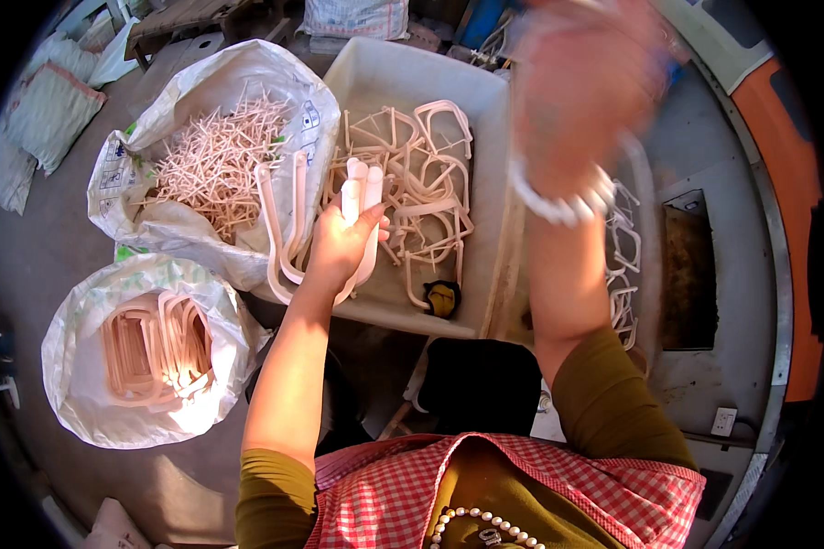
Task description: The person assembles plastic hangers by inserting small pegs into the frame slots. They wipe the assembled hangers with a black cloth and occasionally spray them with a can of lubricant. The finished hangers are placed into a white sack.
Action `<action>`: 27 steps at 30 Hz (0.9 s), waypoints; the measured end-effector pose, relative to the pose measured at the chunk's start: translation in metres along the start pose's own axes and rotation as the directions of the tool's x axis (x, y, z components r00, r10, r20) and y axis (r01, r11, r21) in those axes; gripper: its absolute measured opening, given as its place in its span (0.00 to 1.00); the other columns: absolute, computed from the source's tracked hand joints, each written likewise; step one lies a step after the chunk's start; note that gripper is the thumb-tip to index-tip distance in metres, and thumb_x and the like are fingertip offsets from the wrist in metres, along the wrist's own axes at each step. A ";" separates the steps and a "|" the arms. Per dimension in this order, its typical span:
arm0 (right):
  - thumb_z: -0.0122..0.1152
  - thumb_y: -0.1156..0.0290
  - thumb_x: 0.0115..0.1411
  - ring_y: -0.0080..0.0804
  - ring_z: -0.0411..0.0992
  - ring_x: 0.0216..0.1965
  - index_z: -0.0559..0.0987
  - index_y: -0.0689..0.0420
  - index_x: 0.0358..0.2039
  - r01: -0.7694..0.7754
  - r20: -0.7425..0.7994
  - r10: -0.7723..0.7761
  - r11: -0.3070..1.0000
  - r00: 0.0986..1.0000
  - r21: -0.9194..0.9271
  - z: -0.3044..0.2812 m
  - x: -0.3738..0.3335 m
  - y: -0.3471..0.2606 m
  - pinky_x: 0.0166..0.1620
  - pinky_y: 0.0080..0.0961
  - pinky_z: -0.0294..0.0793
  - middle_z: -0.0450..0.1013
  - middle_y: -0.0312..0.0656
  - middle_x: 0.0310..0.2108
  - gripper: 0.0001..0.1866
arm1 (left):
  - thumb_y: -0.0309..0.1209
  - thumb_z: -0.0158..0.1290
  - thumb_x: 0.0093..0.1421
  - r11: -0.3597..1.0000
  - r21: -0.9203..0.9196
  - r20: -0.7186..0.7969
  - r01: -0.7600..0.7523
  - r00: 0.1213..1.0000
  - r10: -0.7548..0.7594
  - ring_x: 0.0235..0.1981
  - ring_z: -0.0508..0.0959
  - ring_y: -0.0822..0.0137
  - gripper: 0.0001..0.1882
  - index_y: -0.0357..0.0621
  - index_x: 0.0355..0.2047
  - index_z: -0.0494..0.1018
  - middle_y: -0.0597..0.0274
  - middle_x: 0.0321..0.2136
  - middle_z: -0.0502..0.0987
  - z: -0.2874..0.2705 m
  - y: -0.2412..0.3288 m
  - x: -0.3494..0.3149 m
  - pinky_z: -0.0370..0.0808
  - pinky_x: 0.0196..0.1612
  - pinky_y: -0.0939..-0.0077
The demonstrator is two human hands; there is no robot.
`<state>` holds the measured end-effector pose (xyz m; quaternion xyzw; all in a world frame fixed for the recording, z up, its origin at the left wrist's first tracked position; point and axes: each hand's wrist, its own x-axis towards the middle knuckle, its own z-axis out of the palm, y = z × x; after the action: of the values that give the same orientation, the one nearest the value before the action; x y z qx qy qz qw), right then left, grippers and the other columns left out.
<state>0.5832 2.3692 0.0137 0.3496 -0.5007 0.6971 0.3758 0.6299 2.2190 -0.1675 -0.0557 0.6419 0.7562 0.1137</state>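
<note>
In my left hand [339, 242] I grip several pale pink U-shaped plastic handles [372, 190], their ends pointing up and away from me. That hand is closed round them, over the near left side of a large whitish plastic bin [417, 64]. Inside the bin lie tangled pink plastic mouldings [430, 206], handles with thin runners joined to them. My right hand [586, 91] is raised at the upper right, beyond a white bead bracelet. Motion smears its fingers, so what it holds, if anything, cannot be made out.
Left of the bin, a white woven sack [110, 197] holds thin pink plastic scraps [224, 165]. Nearer me, another sack [69, 389] contains stacked pink handles [156, 348]. A round black-and-yellow object [442, 299] sits in the bin's near corner. Machine panels with an orange section [783, 229] stand right.
</note>
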 end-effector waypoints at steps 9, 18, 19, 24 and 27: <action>0.55 0.62 0.58 0.20 0.67 0.24 0.77 0.62 0.27 -0.529 -0.004 0.904 0.246 0.427 -0.812 -0.169 -0.210 0.139 0.30 0.22 0.69 0.72 0.40 0.20 0.14 | 0.34 0.58 0.57 0.979 0.070 0.004 -0.192 0.981 0.193 0.29 0.78 0.73 0.17 0.36 0.42 0.71 0.62 0.29 0.78 0.027 0.021 -0.045 0.73 0.34 0.79; 0.57 0.67 0.56 0.44 0.73 0.47 0.79 0.54 0.45 0.246 -0.181 0.950 -0.117 -0.254 -0.962 -0.234 -0.442 0.106 0.40 0.44 0.75 0.73 0.48 0.47 0.16 | 0.33 0.56 0.59 0.930 -0.177 0.258 0.323 0.927 -0.273 0.31 0.79 0.65 0.16 0.35 0.43 0.69 0.56 0.31 0.78 0.050 -0.009 -0.029 0.76 0.35 0.72; 0.56 0.65 0.56 0.43 0.72 0.48 0.79 0.52 0.45 0.270 -0.222 0.930 -0.142 -0.294 -0.952 -0.237 -0.448 0.110 0.41 0.43 0.74 0.71 0.47 0.49 0.16 | 0.34 0.56 0.59 0.914 -0.177 0.260 0.365 0.913 -0.315 0.31 0.79 0.66 0.17 0.35 0.43 0.68 0.56 0.32 0.77 0.051 -0.009 -0.025 0.76 0.35 0.73; 0.53 0.64 0.58 0.42 0.72 0.45 0.78 0.53 0.46 0.353 -0.097 0.945 0.020 -0.311 -0.936 -0.227 -0.437 0.104 0.44 0.43 0.71 0.71 0.46 0.49 0.16 | 0.36 0.56 0.59 0.896 -0.215 0.214 0.390 0.914 -0.346 0.32 0.79 0.66 0.18 0.37 0.44 0.68 0.57 0.32 0.77 0.045 -0.027 -0.009 0.76 0.36 0.72; 0.56 0.64 0.55 0.40 0.73 0.36 0.79 0.54 0.38 -0.040 -0.003 0.951 -0.016 -0.309 -0.999 -0.238 -0.419 0.109 0.37 0.39 0.71 0.74 0.45 0.39 0.12 | 0.35 0.56 0.59 0.895 -0.258 0.214 0.364 0.925 -0.314 0.33 0.78 0.66 0.18 0.36 0.43 0.69 0.57 0.33 0.77 0.045 -0.025 -0.004 0.76 0.38 0.71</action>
<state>0.6598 2.5015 -0.4556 0.0920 -0.9107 0.1154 -0.3859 0.6421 2.2665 -0.1826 -0.1196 0.4912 0.8134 0.2879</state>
